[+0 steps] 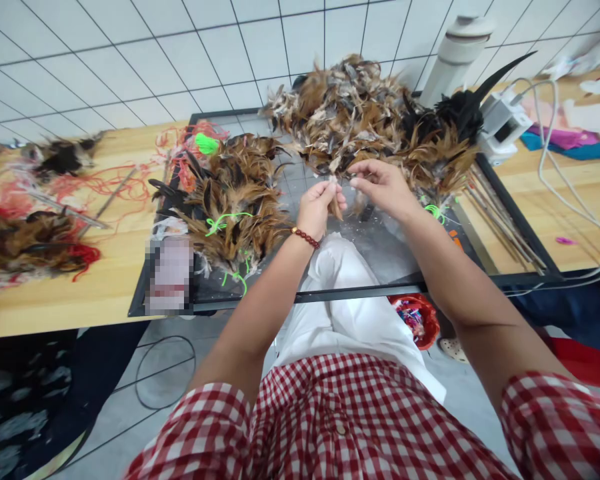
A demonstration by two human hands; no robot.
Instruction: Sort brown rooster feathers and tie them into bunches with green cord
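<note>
Over the front of the glass tabletop, my left hand (321, 205) is closed, with thumb and fingertips pinching a few small brown feathers (336, 208). Pale quill ends stick up above the thumb. My right hand (387, 189) is just to the right, its thumb and index fingertip close together in a pinch. Whatever lies between those fingertips is too small to make out. Right behind both hands rises a large heap of loose brown feathers (353, 113). To the left lie bundled brown feathers (235, 200) tied with bright green string (225, 222).
Black-framed glass (260, 299) spans my workplace. Around it are a white bottle (455, 57), black feathers (455, 117), a power adapter (504, 123) with a white cable (563, 180), thin sticks (500, 217), red string (130, 183), more feather bundles (27, 243) and a red basket (433, 327) below.
</note>
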